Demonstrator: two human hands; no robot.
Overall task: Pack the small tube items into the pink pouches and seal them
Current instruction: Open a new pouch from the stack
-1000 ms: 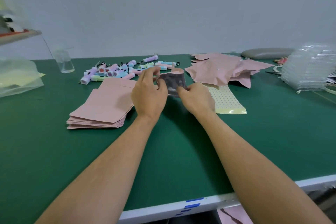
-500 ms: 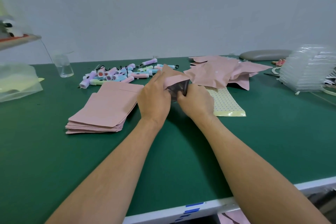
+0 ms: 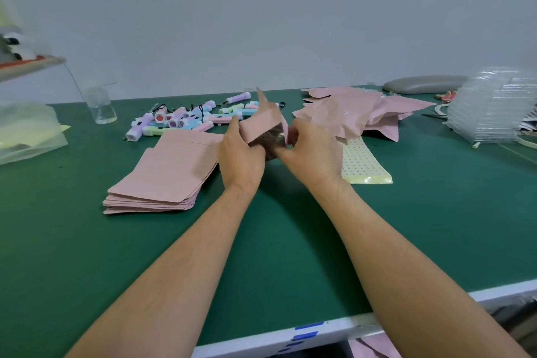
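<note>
1. Head view, centre of frame: left hand (image 3: 241,154) and right hand (image 3: 313,151) hold one pink paper pouch with a dark clear front (image 3: 261,122) above the green table (image 3: 290,227). Left fingers grip its flap; right fingers curl round its right edge.
2. Judged step: folding the flap to seal. Next move calls for pressing it flat.
3. One second ago the clear front faced the camera; pink flap now covers most of it.
4. Loose pastel plastic tube items (image 3: 186,119) lie left of centre.

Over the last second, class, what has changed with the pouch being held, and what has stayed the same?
The left hand and right hand keep gripping the pouch, and have folded its pink flap up over the dark clear face. The stack of flat pouches, the tubes and the sticker sheet have not moved.
</note>
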